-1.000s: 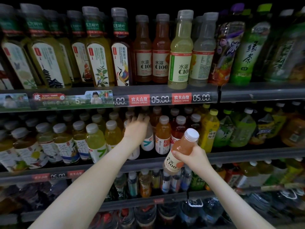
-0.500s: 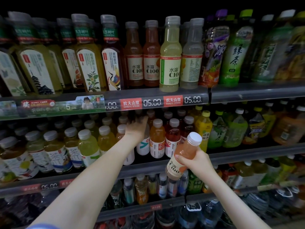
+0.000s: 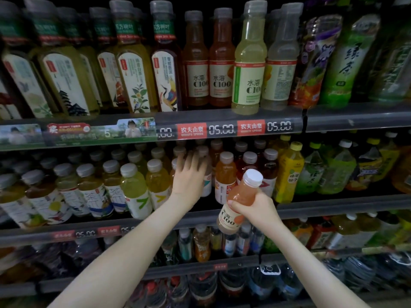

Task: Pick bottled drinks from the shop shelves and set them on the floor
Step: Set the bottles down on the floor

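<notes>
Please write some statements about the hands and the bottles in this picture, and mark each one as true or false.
1. The right hand holds an orange bottle with a white cap. True.
2. This bottle stands upright on a shelf. False: it is tilted and held in the air.
3. The left hand reaches into the middle shelf. True.
4. The price tags show 03.00. False: they show 05.00.
</notes>
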### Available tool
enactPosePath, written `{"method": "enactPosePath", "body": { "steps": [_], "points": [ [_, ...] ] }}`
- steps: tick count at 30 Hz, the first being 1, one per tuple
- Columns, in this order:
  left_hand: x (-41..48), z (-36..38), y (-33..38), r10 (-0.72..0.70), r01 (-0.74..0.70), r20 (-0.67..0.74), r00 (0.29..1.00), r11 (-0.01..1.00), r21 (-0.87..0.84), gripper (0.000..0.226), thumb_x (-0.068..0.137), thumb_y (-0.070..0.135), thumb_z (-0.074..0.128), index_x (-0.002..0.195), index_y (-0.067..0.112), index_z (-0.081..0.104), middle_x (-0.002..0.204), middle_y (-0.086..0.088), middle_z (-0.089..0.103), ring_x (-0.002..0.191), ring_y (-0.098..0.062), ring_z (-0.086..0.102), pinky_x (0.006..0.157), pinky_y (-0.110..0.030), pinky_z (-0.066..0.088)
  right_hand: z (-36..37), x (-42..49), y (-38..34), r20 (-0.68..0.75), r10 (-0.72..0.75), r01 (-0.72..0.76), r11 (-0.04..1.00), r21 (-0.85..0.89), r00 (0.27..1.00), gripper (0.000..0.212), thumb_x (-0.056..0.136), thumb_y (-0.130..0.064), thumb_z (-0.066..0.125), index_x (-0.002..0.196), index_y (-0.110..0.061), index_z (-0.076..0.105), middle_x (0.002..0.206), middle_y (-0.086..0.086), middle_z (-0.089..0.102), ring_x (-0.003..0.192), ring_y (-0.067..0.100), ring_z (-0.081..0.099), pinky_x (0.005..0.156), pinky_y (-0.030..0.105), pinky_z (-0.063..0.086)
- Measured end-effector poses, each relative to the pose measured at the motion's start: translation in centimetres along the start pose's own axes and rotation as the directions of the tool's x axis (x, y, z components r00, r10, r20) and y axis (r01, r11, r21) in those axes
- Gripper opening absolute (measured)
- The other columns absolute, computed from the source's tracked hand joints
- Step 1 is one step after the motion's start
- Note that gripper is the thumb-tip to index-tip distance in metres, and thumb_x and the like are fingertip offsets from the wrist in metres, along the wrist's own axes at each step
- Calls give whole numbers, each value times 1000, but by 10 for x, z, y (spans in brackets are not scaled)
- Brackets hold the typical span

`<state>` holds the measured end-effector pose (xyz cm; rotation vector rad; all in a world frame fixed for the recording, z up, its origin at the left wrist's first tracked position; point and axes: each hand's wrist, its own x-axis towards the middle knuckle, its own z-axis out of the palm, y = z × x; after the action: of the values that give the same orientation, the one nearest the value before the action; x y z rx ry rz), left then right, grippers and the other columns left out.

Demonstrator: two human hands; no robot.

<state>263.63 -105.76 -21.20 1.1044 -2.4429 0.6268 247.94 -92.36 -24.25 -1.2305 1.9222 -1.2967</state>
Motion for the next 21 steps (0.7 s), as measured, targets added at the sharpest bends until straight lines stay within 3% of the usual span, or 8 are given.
{"method": "enactPosePath", "body": {
  "steps": [6, 10, 14, 18, 21],
  "points": [
    [-54, -4, -60, -47, 38, 96, 994, 994, 100, 80, 51, 11, 80, 128, 12, 60, 123, -25, 59, 113, -42, 57, 101, -66, 34, 39, 11, -14, 99, -19, 19, 1000, 0, 995, 37, 72, -38, 81, 103, -24, 63, 94, -12, 70, 90, 4, 65, 69, 19, 51],
    [-73, -7, -95, -91, 84, 95, 991, 994, 76, 79, 64, 13, 80, 138, 11, 51, 132, -22, 54, 124, -38, 51, 102, -62, 34, 67, 14, -19, 122, -17, 10, 998, 57, 992, 36, 73, -35, 81, 103, -24, 65, 94, -11, 72, 90, 5, 67, 77, 27, 55],
    [-83, -5, -116, -80, 83, 185, 979, 996, -8, 81, 75, 10, 69, 148, 11, 34, 131, -17, 54, 129, -36, 45, 111, -64, 19, 87, 13, -27, 145, -40, 35, 999, 42, 989, 25, 74, -35, 81, 93, -28, 67, 86, -14, 72, 84, 0, 67, 66, 18, 51],
    [-85, -3, -124, -138, 147, 136, 981, 988, -54, 72, 64, 0, 70, 133, 4, 52, 125, -23, 55, 122, -41, 50, 104, -62, 32, 103, 12, -33, 159, -43, 35, 998, 51, 986, 35, 73, -37, 80, 103, -25, 66, 92, -12, 73, 88, 1, 68, 71, 23, 55],
    [-91, -1, -137, -253, 272, 130, 959, 951, -150, 66, 80, 6, 67, 142, 6, 42, 141, -25, 41, 126, -45, 44, 103, -56, 38, 111, 10, -35, 160, -34, 27, 999, 44, 986, 39, 71, -40, 81, 104, -26, 65, 92, -15, 72, 89, 1, 67, 70, 21, 54]
  ]
}}
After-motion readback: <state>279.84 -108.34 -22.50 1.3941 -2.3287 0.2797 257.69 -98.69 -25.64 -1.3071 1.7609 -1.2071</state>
